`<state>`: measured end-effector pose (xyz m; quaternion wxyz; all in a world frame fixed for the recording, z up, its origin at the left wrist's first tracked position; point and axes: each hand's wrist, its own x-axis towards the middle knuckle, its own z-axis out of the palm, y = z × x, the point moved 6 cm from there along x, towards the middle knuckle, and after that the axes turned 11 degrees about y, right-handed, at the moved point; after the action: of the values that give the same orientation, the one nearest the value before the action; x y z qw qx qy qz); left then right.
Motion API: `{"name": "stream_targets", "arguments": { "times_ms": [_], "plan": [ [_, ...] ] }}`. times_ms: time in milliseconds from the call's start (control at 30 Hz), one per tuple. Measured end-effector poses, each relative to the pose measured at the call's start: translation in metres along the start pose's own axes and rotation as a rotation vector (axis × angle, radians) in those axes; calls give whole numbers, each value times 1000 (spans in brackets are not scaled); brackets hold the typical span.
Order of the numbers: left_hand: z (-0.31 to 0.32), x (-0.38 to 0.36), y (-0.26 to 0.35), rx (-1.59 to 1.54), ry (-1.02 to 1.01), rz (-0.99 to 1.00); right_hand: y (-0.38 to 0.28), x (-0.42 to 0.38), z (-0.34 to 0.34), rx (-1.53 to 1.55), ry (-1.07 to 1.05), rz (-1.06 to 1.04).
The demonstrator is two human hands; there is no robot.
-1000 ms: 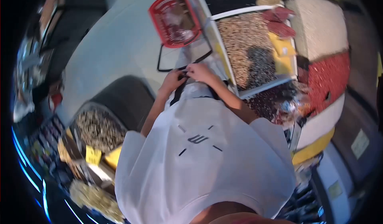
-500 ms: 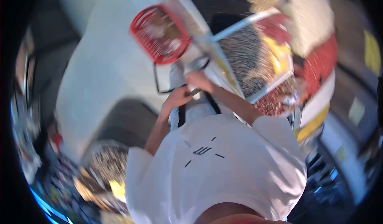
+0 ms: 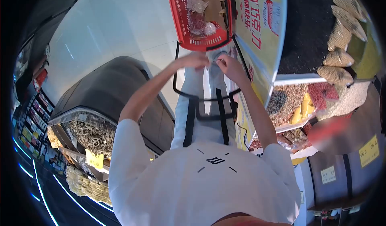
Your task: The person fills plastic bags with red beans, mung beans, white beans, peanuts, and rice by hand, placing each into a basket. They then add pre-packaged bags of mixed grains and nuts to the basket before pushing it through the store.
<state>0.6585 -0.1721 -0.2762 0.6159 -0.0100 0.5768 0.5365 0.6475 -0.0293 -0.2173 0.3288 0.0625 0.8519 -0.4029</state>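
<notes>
My left hand [image 3: 194, 61] reaches out just below the basket rim, its fingers smeared by motion. A short gap away, my right hand [image 3: 228, 64] has its fingers curled in; whatever may be inside them is hidden. Both overlap the space inside the black pull-handle [image 3: 185, 94], which runs down from a red shopping basket [image 3: 177, 18] in front of me. In the basket lie clear plastic packages [image 3: 196, 4] and a brown flat piece [image 3: 212, 9]. My legs in light trousers [image 3: 183, 117] stand below the hands.
On the right, a display stand [image 3: 257, 8] holds black grains [image 3: 307, 28], nuts [image 3: 289, 99] and filled sacks [image 3: 339, 37]. To the left stands a dark rounded bin [image 3: 104, 85] with dried goods [image 3: 90, 131] and a yellow price tag [image 3: 94, 158]. Pale floor [image 3: 120, 28] stretches ahead.
The view has turned, bringing the basket up and to the right in it. My hands, close together near the handle before, are now apart and closer to the basket.
</notes>
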Motion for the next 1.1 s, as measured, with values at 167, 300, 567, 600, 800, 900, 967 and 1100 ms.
{"name": "stream_targets", "arguments": {
  "times_ms": [167,300,567,600,800,900,967,1100],
  "plan": [
    [-164,165,-102,725,743,60,25,28,2,318,127,243],
    [-200,235,-143,519,1042,-222,52,39,28,359,82,392],
    [-193,318,-166,611,1019,-281,94,60,67,493,78,621],
    [-195,326,-169,650,1051,-287,98,63,68,503,89,617],
    [-225,355,-197,704,901,-241,109,61,70,490,82,610],
    [-215,311,-145,754,989,-25,100,65,64,471,95,592],
    [-221,270,-118,727,1065,42,90,65,61,446,123,562],
    [-217,169,-53,752,1000,329,59,75,62,499,124,490]
  ]
}}
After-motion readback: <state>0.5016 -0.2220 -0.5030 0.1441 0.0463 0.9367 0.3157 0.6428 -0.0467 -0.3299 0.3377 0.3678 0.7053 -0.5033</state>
